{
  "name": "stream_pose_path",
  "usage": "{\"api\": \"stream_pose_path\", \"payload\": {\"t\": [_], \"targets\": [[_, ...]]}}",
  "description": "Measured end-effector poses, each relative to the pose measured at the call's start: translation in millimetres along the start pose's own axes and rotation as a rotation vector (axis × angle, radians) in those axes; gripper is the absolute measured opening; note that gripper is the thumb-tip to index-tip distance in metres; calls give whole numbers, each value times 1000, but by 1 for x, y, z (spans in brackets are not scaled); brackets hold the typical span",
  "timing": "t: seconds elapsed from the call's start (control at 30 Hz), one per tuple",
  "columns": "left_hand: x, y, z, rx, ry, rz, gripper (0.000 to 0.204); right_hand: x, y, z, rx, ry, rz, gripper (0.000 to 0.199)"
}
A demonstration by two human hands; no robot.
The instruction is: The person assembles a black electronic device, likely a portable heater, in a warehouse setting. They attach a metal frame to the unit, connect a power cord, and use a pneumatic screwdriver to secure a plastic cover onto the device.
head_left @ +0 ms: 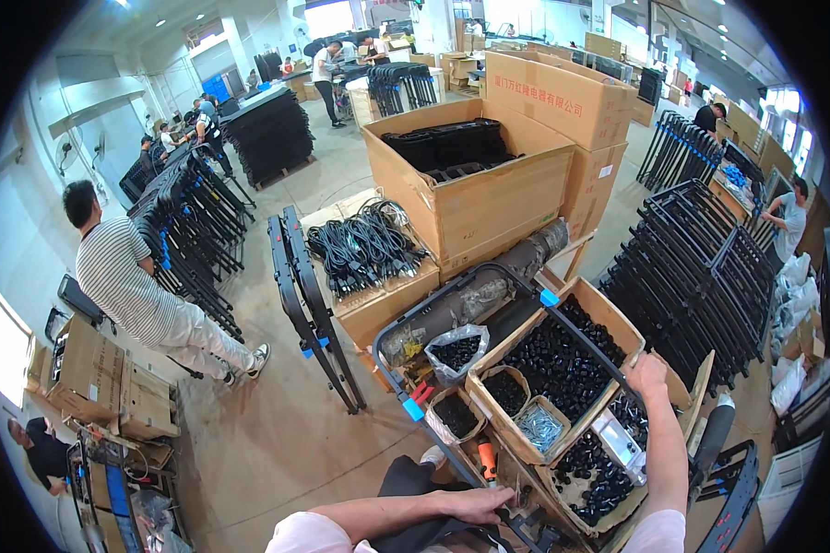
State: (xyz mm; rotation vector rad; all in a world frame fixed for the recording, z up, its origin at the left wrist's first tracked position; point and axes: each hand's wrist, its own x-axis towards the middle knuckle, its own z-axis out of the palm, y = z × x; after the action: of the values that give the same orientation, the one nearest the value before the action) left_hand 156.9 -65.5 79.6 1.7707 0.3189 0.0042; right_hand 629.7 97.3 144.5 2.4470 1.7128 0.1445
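Observation:
A black bent-tube frame point(586, 334) with blue wrappings lies across the open cartons before me. My right hand point(648, 376) is closed around its right-hand tube, at the rim of a carton point(632, 318) of small black plastic parts. Low in the middle, my left hand point(478, 505) is closed at the frame's near left end; its fingertips are partly hidden. Just above that hand stands an orange-and-black powered screwdriver point(486, 461). Silver screws point(539, 428) fill a small box inside the carton, beside tubs of dark small parts point(504, 392).
A bag of black parts point(457, 353) and a worn dark roll point(489, 304) lie beyond. Bundled black cables point(364, 244) cover a carton at left. Black frames stand at right point(687, 276) and left point(194, 221). A person in a striped shirt point(124, 272) stands left.

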Motion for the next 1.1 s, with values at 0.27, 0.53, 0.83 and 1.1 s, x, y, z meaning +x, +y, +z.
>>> {"api": "stream_pose_path", "payload": {"t": [0.27, 0.53, 0.83, 1.1], "targets": [[2, 13, -15, -145, -230, -199, 38, 10, 5, 9, 45, 15, 58, 55], [6, 21, -9, 102, -201, -139, 37, -6, 14, -8, -207, -353, -92, 38], [0, 28, -19, -34, -40, -251, 49, -7, 15, 11, -231, -27, -89, 22], [6, 29, -15, -103, -222, -386, 37, -2, 16, 9, -148, -150, -114, 25]]}}
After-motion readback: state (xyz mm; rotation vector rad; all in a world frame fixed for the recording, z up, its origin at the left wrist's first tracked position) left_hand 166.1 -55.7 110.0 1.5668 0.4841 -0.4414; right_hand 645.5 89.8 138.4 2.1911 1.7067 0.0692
